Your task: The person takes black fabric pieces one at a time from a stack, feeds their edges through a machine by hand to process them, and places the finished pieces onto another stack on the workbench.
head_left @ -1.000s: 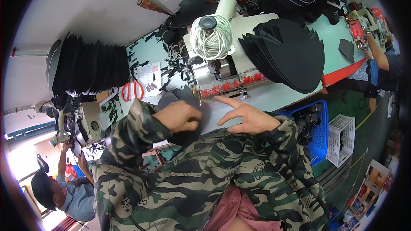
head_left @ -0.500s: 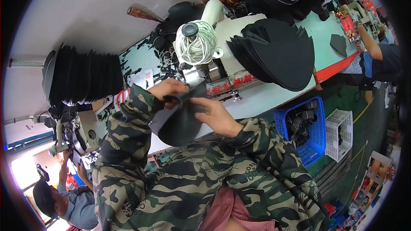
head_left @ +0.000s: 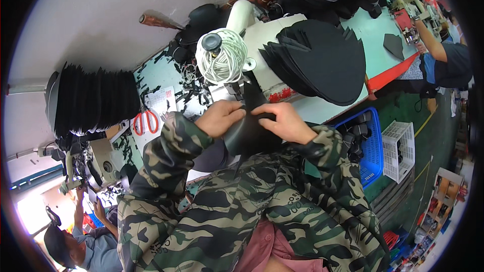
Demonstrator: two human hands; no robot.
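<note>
My left hand (head_left: 220,117) pinches a dark, flexible sheet piece (head_left: 254,141) between thumb and fingers. On the piece's other side, my right hand (head_left: 288,122) has its fingers bent over it and grips it. The piece is folded up between my hands, its far tip just under the head of a pale sewing machine (head_left: 239,16). My hands and the piece hide the needle area. A coil of white cord (head_left: 222,59) sits on the machine's head. Below my left hand lies another dark rounded piece (head_left: 210,158), partly covered by my sleeve.
A fanned stack of black pieces (head_left: 325,65) lies right of the machine head. Red-handled scissors (head_left: 145,123) and black scraps are on the table's left; another stack (head_left: 96,99) stands beyond. A blue basket (head_left: 374,156) and white crate (head_left: 398,143) stand right. People work at both sides.
Both hands have shifted right with the piece, which has turned and now points its tip toward the machine head. The scissors have come into fuller view.
</note>
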